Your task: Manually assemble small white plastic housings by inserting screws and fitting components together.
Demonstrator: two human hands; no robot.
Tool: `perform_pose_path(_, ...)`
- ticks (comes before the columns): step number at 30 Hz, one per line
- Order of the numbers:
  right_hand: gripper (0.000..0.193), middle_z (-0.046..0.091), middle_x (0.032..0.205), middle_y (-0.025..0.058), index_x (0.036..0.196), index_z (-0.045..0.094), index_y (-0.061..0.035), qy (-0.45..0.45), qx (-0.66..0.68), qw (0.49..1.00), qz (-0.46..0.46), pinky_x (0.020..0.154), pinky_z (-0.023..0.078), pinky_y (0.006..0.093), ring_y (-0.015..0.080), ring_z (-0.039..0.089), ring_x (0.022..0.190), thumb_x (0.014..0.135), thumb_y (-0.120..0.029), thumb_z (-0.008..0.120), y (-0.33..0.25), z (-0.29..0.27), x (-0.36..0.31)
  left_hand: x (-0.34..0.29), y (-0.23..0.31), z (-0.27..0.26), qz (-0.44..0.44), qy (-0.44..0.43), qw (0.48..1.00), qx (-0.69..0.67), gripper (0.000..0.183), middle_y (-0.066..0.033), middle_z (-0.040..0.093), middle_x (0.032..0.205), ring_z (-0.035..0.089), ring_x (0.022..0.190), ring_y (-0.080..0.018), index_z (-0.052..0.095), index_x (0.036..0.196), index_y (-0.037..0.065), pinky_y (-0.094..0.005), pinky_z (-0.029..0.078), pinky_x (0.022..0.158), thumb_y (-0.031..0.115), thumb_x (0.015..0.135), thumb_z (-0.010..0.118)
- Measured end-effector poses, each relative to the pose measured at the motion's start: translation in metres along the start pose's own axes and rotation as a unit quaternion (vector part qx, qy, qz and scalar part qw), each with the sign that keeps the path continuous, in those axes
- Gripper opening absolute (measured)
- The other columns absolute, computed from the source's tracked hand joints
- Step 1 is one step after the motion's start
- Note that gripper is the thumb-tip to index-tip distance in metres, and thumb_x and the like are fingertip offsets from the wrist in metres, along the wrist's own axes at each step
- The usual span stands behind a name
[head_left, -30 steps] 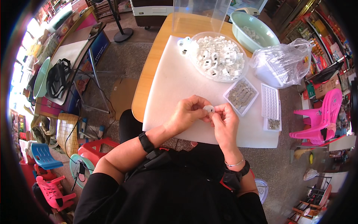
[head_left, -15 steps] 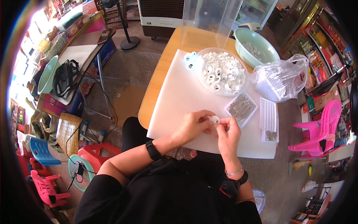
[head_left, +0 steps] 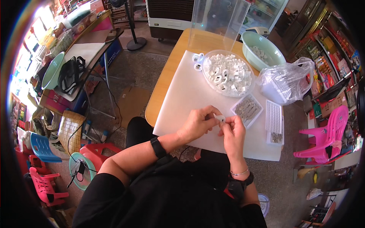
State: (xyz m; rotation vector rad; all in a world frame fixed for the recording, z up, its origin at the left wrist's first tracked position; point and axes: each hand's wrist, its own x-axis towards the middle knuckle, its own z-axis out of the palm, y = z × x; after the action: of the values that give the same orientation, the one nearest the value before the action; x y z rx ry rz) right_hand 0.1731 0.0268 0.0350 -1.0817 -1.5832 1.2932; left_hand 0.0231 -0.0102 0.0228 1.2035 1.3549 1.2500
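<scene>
Over the near part of the white sheet, my two hands meet at a small white plastic piece with a dark spot on it. My left hand pinches it from the left between thumb and fingers. From the right, the thumb and fingertips of my right hand close on the same piece and partly hide it. Just beyond my right hand is a white square tray of small grey parts. Farther off, a round clear tray is heaped with similar white pieces, and several more lie at its left edge.
A white ridged tray lies at the right, beside a clear plastic bag. Behind stands a pale green basin with white pieces inside. A tall clear box rises at the table's far end. A pink chair stands to the right.
The bright bluish glow on the pieces at the round tray's left edge has faded. My hands keep hold of the white piece, with a slight shift of the fingers. The view has moved a little.
</scene>
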Motion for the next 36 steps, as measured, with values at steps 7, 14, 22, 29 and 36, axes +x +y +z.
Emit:
perform_pose_path(7,0.013,0.056,0.068,0.0049,0.085,0.048,-0.0005,0.013,-0.043,0.999,-0.024,0.049,0.043,0.0261,0.0101,0.053,0.052,0.087,-0.001,0.061,0.012,0.008,0.004,-0.002,-0.002,0.002,0.011,0.037,0.999,0.003,0.02,0.0013,0.056,0.07,0.053,0.059,-0.0056,0.062,0.108,0.002,-0.0221,0.045,0.052,0.008,0.09,0.063)
perform_pose_path(14,0.012,0.056,0.07,0.0041,0.085,0.048,-0.0004,0.002,0.103,0.994,0.019,0.049,0.043,0.0252,0.0092,0.054,0.053,0.087,-0.001,0.06,0.014,0.008,0.008,0.002,0.003,-0.007,-0.025,-0.002,0.999,-0.031,0.02,0.0019,0.056,0.071,0.053,0.059,-0.0055,0.063,0.107,0.001,-0.022,0.045,0.054,0.009,0.089,0.064)
perform_pose_path(22,0.008,0.056,0.067,0.0024,0.084,0.05,-0.0011,-0.013,-0.022,1.0,0.004,0.049,0.043,0.0236,0.0079,0.054,0.054,0.089,-0.002,0.057,0.011,0.001,0.005,0.007,-0.001,-0.01,-0.032,-0.051,0.998,-0.032,0.015,0.0011,0.056,0.07,0.057,0.061,-0.0069,0.063,0.104,0.001,-0.0222,0.047,0.057,0.006,0.091,0.059)
perform_pose_path(29,0.006,0.06,0.072,0.0035,0.088,0.053,-0.0005,-0.043,-0.022,0.999,-0.014,0.051,0.044,0.0227,0.0077,0.056,0.056,0.091,-0.004,0.056,0.001,-0.002,0.009,0.006,0.001,-0.014,-0.061,-0.054,0.99,-0.118,0.018,-0.0024,0.06,0.074,0.058,0.063,-0.0086,0.062,0.106,-0.001,-0.023,0.048,0.058,0.008,0.093,0.056)
perform_pose_path(36,0.003,0.061,0.075,0.0041,0.092,0.055,0.0006,-0.05,0.006,0.999,0.007,0.055,0.048,0.0234,0.0085,0.058,0.059,0.092,-0.002,0.055,0.0,-0.004,0.007,0.003,0.004,-0.012,-0.062,-0.043,0.99,-0.118,0.02,-0.003,0.061,0.078,0.058,0.065,-0.0082,0.063,0.106,-0.002,-0.0234,0.05,0.058,0.01,0.092,0.056)
